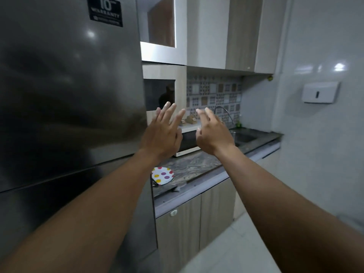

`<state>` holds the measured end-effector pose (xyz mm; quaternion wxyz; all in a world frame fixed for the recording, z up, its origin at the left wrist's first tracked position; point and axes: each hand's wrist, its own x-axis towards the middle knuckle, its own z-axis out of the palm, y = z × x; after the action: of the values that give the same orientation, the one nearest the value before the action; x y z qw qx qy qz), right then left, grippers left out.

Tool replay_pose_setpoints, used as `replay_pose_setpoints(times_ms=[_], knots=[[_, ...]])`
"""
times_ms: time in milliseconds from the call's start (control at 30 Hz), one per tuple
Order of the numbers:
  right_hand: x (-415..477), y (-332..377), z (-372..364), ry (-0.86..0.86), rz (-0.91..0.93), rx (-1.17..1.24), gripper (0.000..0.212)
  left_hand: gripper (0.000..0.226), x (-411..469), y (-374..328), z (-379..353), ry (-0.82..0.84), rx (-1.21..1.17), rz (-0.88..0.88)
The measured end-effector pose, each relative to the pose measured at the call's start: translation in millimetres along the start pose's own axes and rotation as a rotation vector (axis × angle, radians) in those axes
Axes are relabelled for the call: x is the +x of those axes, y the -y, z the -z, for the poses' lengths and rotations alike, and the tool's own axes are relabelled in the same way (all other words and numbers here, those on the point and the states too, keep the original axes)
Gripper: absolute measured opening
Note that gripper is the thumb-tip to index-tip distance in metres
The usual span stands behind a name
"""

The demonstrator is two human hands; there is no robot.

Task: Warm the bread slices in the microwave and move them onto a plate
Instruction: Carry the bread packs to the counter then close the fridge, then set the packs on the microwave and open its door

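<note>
From the head view, both arms reach forward over a kitchen counter (199, 166). The left hand (162, 134) and the right hand (213, 134) are raised side by side with a gap between them. Their backs face the camera, the fingers are straight and spread, and neither hand holds or touches anything.

In the gap between the hands shows part of the microwave (188, 143), a white box with a dark front. It stands on the counter's far left, against the fridge (69, 85); most of it is hidden by the hands. On its top lie a few small brownish pieces (190, 120), too blurred to tell whether they are bread.

The plate (162, 175), white with coloured dots, lies flat at the counter's near left end, just beside the fridge, with its left edge hidden behind the fridge and the left forearm. Nothing lies on the part of it that shows.

The tall grey fridge fills the left of the view and bears a black sticker (105, 10) near its top. To the right of the microwave a sink (245, 137) is set into the counter, with a curved tap (224, 113) behind it and patterned tiles (214, 91) on the wall. Wooden cupboards (181, 233) sit under the counter and more hang above it. A white dispenser (321, 92) is fixed on the right wall.
</note>
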<state>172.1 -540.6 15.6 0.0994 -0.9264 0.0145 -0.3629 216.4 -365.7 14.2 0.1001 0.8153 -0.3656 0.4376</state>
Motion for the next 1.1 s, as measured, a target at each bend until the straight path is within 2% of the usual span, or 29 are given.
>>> replay_pose_setpoints(times_ms=[200, 400, 567, 867, 1100], knots=[[24, -116, -24, 0.068, -0.131, -0.097, 0.064, 0.059, 46, -39, -109, 0.158, -0.001, 0.032], [76, -243, -60, 0.171, -0.164, -0.145, 0.065, 0.061, 115, -61, -229, 0.291, 0.001, 0.148], [129, -330, -92, 0.195, -0.17, -0.16, 0.062, 0.06, 174, -67, -313, 0.311, -0.039, 0.22], [223, -432, -195, 0.253, -0.143, -0.116, 0.059, 0.06, 242, -43, -462, 0.402, 0.01, 0.272], [324, -500, -292, 0.272, -0.112, -0.076, 0.06, 0.058, 310, 4, -593, 0.423, 0.016, 0.317]])
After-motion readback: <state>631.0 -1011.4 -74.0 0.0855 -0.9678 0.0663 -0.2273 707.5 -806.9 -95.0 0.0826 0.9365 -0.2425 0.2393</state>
